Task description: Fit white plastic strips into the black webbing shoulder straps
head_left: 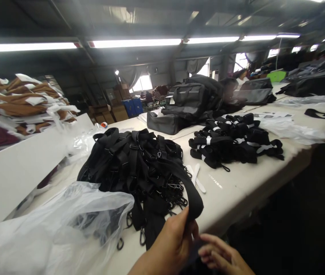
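My left hand (pixel 176 238) is closed around a wide black webbing strap (pixel 192 191), which arches up out of my grip and back to a heap. That heap of black straps (pixel 130 156) has metal and plastic hooks hanging toward the table edge. Just right of the held strap, my right hand (pixel 218 254) has its fingers loosely bent and apart, slightly smeared, with nothing visible in them. White toothed plastic strips (pixel 198 178) lie between the heap and a second group of bundled black straps (pixel 231 141), wrapped with white strips.
A clear plastic bag (pixel 56 229) covers the table's near left. Black bags (pixel 191 99) stand behind the straps. A white board (pixel 21 172) and stacked brown goods (pixel 27 103) rise at left. The table's edge (pixel 260 202) runs along the right, and a person (pixel 241 78) is farther back.
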